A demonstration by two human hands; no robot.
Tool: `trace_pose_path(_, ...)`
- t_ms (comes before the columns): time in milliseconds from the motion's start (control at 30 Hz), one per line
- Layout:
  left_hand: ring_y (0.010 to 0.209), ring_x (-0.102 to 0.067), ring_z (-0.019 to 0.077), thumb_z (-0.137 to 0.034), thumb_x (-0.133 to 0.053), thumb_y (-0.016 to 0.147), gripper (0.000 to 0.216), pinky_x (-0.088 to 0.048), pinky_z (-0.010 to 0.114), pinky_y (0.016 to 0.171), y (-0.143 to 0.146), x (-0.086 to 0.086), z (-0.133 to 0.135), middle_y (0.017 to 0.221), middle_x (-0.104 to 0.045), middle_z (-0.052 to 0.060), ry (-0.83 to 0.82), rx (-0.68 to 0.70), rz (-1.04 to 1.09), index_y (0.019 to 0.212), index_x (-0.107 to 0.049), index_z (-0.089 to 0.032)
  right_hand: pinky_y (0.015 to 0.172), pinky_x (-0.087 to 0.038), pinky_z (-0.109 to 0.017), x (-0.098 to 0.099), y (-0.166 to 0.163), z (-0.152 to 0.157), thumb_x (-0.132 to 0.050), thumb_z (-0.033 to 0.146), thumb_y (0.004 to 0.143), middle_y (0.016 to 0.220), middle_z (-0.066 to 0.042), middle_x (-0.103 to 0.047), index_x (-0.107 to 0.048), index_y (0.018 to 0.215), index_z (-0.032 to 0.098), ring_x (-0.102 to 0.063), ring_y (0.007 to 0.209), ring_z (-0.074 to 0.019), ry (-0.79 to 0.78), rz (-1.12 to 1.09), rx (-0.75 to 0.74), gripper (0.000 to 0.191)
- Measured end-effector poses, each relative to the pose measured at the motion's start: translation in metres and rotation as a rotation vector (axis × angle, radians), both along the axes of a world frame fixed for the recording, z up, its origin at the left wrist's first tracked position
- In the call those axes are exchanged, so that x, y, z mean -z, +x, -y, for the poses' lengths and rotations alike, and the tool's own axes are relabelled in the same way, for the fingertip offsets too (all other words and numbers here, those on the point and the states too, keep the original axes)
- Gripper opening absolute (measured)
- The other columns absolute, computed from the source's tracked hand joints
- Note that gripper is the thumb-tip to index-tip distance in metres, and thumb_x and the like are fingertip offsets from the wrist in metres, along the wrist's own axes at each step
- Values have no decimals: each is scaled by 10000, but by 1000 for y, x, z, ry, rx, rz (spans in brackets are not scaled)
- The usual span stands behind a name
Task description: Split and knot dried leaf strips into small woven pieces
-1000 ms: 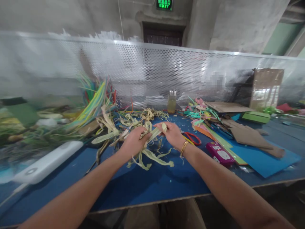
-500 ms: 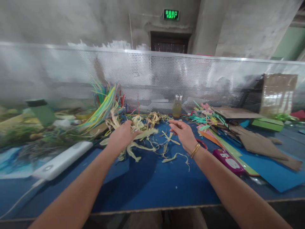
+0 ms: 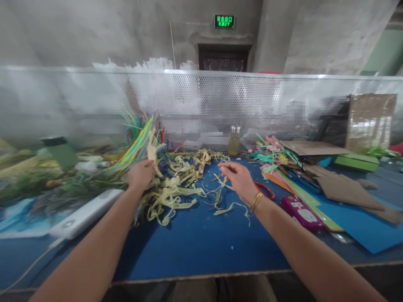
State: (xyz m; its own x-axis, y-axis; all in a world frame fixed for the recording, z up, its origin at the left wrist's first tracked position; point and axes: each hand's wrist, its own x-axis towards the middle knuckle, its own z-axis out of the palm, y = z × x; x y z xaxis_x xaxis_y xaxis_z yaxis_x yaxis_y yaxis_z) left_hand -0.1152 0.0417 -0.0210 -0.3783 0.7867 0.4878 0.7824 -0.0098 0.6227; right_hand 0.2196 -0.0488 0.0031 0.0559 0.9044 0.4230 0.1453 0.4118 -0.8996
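My left hand (image 3: 141, 176) is at the left edge of a loose pile of pale dried husk strips (image 3: 171, 191). Its fingers are closed on a wide, light husk strip (image 3: 153, 153) that stands up from the pile. Right of the pile, my right hand (image 3: 235, 176) hovers with thumb and index finger pinched together; whatever lies between them is too small to make out. Just under those fingertips is a small cross-shaped piece of husk strips (image 3: 223, 183). A thin curled strip (image 3: 231, 206) lies on the blue tabletop (image 3: 201, 251) nearer to me.
Colourful pipe cleaners (image 3: 138, 140) and greenery (image 3: 97, 178) fill the left, behind a white power bank-like box (image 3: 86, 214) with a cable. Rightward are a red loop handle (image 3: 267, 191), a purple case (image 3: 301, 213), coloured paper and cardboard (image 3: 343, 188). A glass bottle (image 3: 234, 142) stands behind.
My left hand has moved left, off the middle of the pile, to the upright husk strip. Strips in the pile have shifted. My right hand stays nearly in place, slightly lower and leftward.
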Motion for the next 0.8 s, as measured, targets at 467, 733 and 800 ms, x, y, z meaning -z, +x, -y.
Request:
trace_pose_path(467,633,-554,86,-138,-708,567,318,-461,220,614,26,-16,11,721,-605,-19,475,550,896,837,-539,-143,637,-461,-251,12,-11,-11,-591,266,746,771,-30,-676,-703,881,186,-585,666,-116,47,123,-34,193)
trace_pose_path(733,661,-561,85,-175,-680,627,194,-471,224,684,53,-27,24,745,-609,-19,408,675,872,788,-572,-164,756,-469,-285,-12,-55,-32,-609,351,762,888,-34,-700,-706,945,232,-616,767,-139,109,283,-139,239)
trace_pose_path(800,710,-574,106,-191,-675,650,192,-475,252,731,63,-31,31,795,-623,-3,389,711,805,821,-591,-168,764,-464,-290,-18,-70,-44,-619,411,750,938,-44,-684,-688,1003,222,-610,790,-148,157,263,-126,323)
